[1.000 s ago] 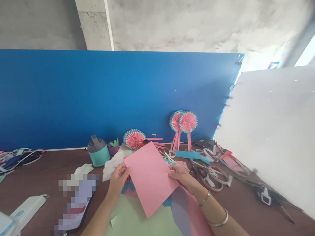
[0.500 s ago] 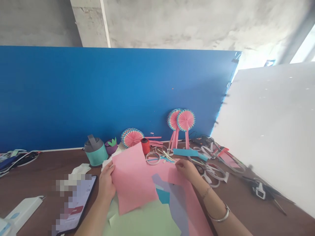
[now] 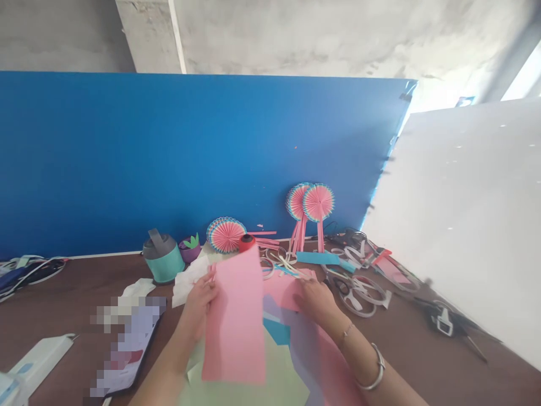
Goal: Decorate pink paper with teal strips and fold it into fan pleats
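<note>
A pink paper sheet (image 3: 236,327) is raised at a tilt over the stack, with my left hand (image 3: 203,296) closed on its left edge. My right hand (image 3: 319,299) is to the right, its fingers curled down at a second pink paper (image 3: 283,290); its fingertips are partly hidden. Beneath lie a pale green sheet (image 3: 279,366), a greyish-lilac sheet (image 3: 305,344) and a teal paper piece (image 3: 278,331). The raised sheet covers part of the pile and the lower part of a red spool (image 3: 247,242).
Pink folded-paper rosettes (image 3: 319,202) lean on the blue partition (image 3: 169,146); more rosettes (image 3: 226,234) lie left. Tape rolls (image 3: 369,288), scissors (image 3: 353,299), and a blue strip (image 3: 318,257) are at right. A phone (image 3: 133,349) and a teal-grey container (image 3: 164,262) are at left.
The pink sheet in my left hand has swung more upright and shows narrower, and that hand has moved right. My right hand has shifted slightly down and left over the papers.
</note>
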### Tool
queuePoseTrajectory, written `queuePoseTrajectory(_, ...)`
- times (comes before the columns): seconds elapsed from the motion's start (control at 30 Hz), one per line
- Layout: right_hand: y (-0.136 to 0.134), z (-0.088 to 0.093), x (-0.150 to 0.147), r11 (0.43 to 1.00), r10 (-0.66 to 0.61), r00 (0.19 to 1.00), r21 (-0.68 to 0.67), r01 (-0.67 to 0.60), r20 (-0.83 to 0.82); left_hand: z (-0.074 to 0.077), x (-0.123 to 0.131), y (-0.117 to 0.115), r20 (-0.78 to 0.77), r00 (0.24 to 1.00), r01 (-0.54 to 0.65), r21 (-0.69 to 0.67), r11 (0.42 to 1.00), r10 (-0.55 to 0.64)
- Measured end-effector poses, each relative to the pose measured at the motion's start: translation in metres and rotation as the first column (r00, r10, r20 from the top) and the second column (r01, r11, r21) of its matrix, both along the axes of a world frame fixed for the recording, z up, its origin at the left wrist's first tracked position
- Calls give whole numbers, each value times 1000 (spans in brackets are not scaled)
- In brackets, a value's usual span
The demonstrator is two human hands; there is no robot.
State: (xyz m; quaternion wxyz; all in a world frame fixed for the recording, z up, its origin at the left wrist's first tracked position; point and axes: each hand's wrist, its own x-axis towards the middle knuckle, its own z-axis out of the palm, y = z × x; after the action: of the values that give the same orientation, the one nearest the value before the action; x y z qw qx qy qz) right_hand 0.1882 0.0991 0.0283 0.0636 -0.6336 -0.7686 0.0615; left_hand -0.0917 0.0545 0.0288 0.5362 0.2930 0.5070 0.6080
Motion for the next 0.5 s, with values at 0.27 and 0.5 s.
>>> queuePoseTrajectory(0.27, -7, 0, -12, 998, 60, 990, -33, -56, 130, -6, 25, -14, -273, 851, 439, -103, 893, -449)
queuePoseTrajectory(0.5, 5, -14, 3, 998, -57, 993, 28, 55, 98, 5, 27, -19, -304, 762, 567, -114, 816, -572)
